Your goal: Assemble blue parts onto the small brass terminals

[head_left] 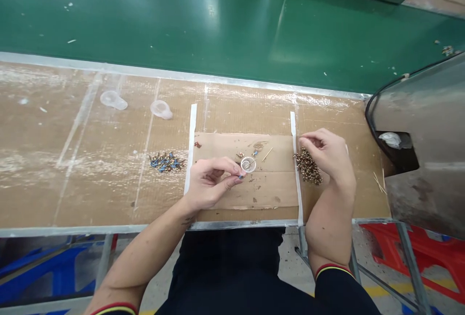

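Note:
My left hand [214,182] is closed in a pinch, with a small blue part [240,177] at its fingertips. Just beyond those fingertips stands a small clear cup [248,164] with a thin stick in it. My right hand [329,153] is at the far left edge of a pile of small brass-coloured parts [308,169], thumb and forefinger pressed together. What lies between those fingers is too small to make out. A cardboard sheet [272,191] lies under the cup. On it are a thin wooden stick [267,154] and a few tiny loose parts [256,153].
Left of the cardboard sheet is a heap of blue and brass parts [167,161]. Two translucent plastic pieces [161,109] lie farther back. A green belt [218,24] runs behind the table. On the right are wooden sticks [379,183] and a metal housing [432,145] with a black cable.

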The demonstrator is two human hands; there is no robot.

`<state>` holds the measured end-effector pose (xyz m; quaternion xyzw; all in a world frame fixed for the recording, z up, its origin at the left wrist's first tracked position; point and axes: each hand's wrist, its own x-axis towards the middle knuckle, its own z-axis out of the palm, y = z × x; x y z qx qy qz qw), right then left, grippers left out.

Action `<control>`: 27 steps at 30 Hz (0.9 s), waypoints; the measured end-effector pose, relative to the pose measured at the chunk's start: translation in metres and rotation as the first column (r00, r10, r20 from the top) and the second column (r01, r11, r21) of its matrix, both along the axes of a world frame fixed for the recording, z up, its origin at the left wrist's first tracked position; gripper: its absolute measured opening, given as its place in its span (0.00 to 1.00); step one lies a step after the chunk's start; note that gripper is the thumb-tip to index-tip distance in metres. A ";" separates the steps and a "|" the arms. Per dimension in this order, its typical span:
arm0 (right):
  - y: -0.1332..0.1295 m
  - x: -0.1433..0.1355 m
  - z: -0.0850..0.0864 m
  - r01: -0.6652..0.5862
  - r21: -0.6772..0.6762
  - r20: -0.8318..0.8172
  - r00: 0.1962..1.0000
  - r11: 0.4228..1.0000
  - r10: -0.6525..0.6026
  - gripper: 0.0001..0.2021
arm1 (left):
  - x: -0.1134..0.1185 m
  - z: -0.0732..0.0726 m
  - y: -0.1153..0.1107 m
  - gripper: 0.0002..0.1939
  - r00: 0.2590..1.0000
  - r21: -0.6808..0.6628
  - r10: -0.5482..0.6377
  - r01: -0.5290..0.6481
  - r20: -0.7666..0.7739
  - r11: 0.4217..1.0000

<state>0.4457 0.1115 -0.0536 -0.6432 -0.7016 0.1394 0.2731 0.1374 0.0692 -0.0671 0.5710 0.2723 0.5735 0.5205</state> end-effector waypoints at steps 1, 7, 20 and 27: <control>0.001 0.006 -0.003 -0.026 -0.083 0.049 0.998 0.996 0.030 0.08 | 0.000 0.000 0.000 0.03 1.000 0.006 -0.001 0.001 0.000 1.000; 0.004 0.023 -0.018 -0.048 -0.249 0.171 0.981 0.967 0.093 0.10 | -0.001 0.005 0.002 0.03 0.998 0.103 -0.042 0.036 0.056 0.994; 0.007 0.024 -0.020 -0.053 -0.240 0.058 0.996 0.969 0.069 0.05 | -0.001 0.006 0.001 0.02 0.997 0.144 -0.059 0.050 0.053 0.988; 0.003 0.020 -0.010 -0.019 -0.184 -0.002 1.000 0.983 0.019 0.07 | 0.000 0.006 0.002 0.05 1.000 0.053 0.017 -0.017 -0.008 0.998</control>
